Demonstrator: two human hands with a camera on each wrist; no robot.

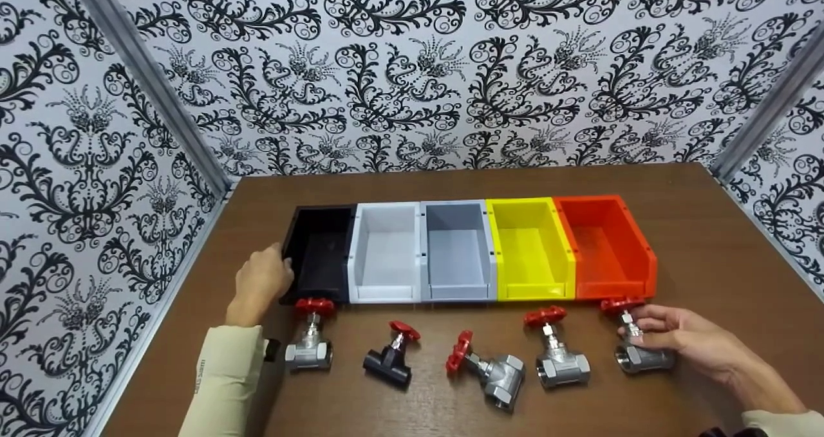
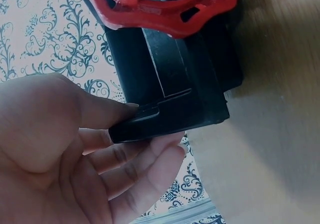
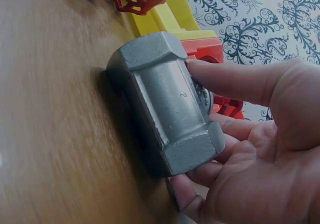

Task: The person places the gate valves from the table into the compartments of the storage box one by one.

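My left hand (image 1: pixel 262 281) grips the left side wall of the black bin (image 1: pixel 324 290), thumb inside and fingers outside, as the left wrist view shows. A silver globe valve (image 1: pixel 647 358) with a red handwheel stands before the red bin (image 1: pixel 617 289) at the right. Around its neck are the thumb and fingers of my right hand (image 1: pixel 702 342). In the right wrist view the valve's steel body (image 3: pixel 172 101) lies close over the wooden table. Another silver valve (image 1: pixel 309 353) with a red handwheel stands just in front of the black bin.
Between the black and red bins stand white (image 1: pixel 385 293), grey (image 1: pixel 458 292) and yellow (image 1: pixel 535 291) bins, joined in one row. In front lie a black valve (image 1: pixel 389 363), a tilted silver valve (image 1: pixel 503 379) and an upright silver valve (image 1: pixel 562 365). Patterned walls (image 1: pixel 412 70) enclose the brown table (image 1: pixel 450 185).
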